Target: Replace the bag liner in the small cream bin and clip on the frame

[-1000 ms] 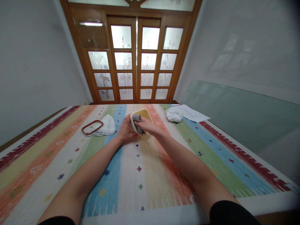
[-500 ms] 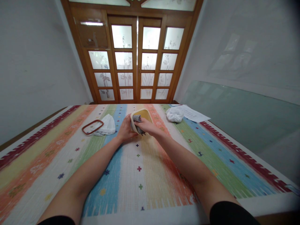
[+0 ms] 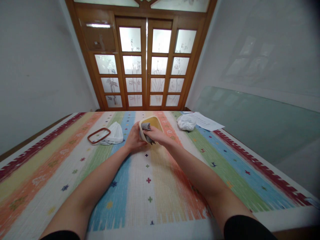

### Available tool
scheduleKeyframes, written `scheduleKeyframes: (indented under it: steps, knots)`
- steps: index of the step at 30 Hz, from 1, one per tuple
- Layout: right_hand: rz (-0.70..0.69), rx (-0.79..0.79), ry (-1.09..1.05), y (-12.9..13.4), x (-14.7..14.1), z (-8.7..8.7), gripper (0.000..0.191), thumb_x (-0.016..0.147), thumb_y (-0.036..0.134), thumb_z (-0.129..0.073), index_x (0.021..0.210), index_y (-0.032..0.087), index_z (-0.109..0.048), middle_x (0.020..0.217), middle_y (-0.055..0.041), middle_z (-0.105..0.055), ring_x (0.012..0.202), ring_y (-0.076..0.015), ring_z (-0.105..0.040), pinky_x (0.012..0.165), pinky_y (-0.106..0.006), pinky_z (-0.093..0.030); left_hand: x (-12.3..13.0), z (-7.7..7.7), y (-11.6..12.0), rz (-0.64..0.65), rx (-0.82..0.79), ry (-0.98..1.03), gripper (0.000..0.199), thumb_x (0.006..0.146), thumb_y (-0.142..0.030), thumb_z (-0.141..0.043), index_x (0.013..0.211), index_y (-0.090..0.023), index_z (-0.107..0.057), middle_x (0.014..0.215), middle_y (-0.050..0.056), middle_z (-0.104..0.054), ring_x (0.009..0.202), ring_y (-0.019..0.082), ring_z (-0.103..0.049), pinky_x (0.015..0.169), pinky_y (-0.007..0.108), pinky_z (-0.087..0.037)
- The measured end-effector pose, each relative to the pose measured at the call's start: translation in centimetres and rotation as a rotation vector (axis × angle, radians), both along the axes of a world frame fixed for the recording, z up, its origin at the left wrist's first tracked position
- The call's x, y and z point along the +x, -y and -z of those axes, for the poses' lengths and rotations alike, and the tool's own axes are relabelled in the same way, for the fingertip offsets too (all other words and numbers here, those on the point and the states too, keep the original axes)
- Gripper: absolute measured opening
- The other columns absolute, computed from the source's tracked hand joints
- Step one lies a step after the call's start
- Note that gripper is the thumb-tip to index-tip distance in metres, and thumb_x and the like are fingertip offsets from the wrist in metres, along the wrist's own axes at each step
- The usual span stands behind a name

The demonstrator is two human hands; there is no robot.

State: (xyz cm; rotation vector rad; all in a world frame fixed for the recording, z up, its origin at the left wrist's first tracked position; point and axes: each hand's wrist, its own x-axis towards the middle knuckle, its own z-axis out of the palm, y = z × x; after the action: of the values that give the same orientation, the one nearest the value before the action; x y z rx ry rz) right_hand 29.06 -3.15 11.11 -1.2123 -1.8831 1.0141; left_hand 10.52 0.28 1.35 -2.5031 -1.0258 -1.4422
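- Movement since the earlier frame: hands and held things keep their places; only the view drifts slightly.
- Pale yellow tub (image 3: 157,122): toward the table's far edge, near its middle, mouth tilted to the person; left hand (image 3: 133,138), grip closed on its left side.
- Grey cloth (image 3: 146,126): bunched at the tub's mouth; right hand (image 3: 155,134), grip clasping it.
- Reddish-brown rim (image 3: 109,132): rounded rectangle, toward the left edge, its right end over white fabric (image 3: 116,134).
- White bundle (image 3: 186,123): crumpled, near the far right corner, just beside printed paper (image 3: 207,121).
- Small bluish item (image 3: 312,201): near right corner, blurred.
- Forearms: reaching in from the near edge, covering parts of the surface.
- Table (image 3: 277,218): striped cloth cover (image 3: 148,190), multicoloured, small motifs.
- Wooden doors (image 3: 143,63): beyond the far edge, patterned panes.
- Greenish glass panel (image 3: 240,106): beyond the right edge, against a pale wall (image 3: 295,63).
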Motion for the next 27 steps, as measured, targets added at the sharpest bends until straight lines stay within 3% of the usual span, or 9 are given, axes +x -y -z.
scheduleKeyframes:
  steps: [13, 27]
  knots:
    - [0.017, -0.005, 0.015, 0.74, -0.12, -0.74, 0.020, 0.097, 0.024, -0.061, 0.105, 0.016, -0.076, 0.106, -0.0091, -0.079, 0.099, -0.0227, -0.072, 0.092, -0.033, -0.056, -0.01, -0.05, -0.01, 0.008, 0.006, 0.013, 0.123, 0.066, -0.043, -0.091, 0.165, -0.023, -0.020, 0.160, 0.021, -0.042, 0.151, 0.045, -0.041, 0.123, 0.068, -0.039]
    - [0.021, -0.027, 0.009, 0.79, -0.34, -0.49, 0.024, 0.098, 0.028, -0.061, 0.112, 0.016, -0.076, 0.112, -0.0091, -0.079, 0.104, -0.0226, -0.072, 0.097, -0.034, -0.054, 0.06, -0.18, 0.00, 0.009, 0.017, 0.017, 0.121, 0.068, -0.044, -0.090, 0.165, -0.020, -0.021, 0.160, 0.022, -0.042, 0.149, 0.045, -0.042, 0.123, 0.067, -0.040]
